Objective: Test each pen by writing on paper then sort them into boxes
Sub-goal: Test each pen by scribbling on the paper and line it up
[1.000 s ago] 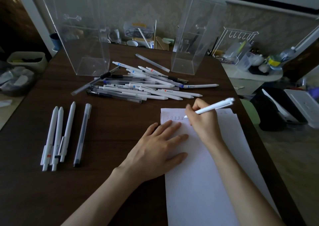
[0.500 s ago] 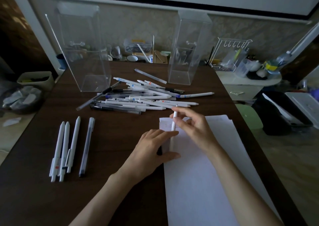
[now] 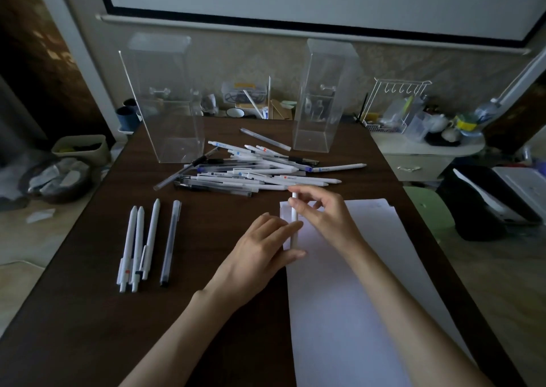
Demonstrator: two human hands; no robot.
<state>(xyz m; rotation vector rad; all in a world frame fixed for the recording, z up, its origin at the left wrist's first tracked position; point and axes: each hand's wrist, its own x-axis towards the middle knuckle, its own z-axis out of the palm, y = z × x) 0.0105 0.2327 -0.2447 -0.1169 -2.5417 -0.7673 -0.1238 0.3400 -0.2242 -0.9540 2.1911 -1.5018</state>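
Observation:
My right hand (image 3: 322, 212) pinches a white pen (image 3: 294, 224) near its top, holding it nearly upright over the upper left corner of the white paper (image 3: 354, 283). My left hand (image 3: 263, 247) lies flat on the paper's left edge, its fingers touching the pen's lower part. A pile of several pens (image 3: 254, 171) lies beyond the paper. Several pens (image 3: 147, 242) lie side by side at the left of the dark table (image 3: 88, 312). Two clear boxes stand at the back, a wide one (image 3: 165, 103) on the left and a narrow one (image 3: 322, 97) on the right.
The table's right edge runs close beside the paper. Beyond it stand a green stool (image 3: 425, 206), a black bag (image 3: 484, 203) and a small white table with clutter (image 3: 425, 138). Bins (image 3: 59, 174) sit on the floor at the left.
My right hand stopped writing and turned the pen from slanted on the paper to nearly upright. My left hand's fingers moved up to the pen. The camera tilted upward.

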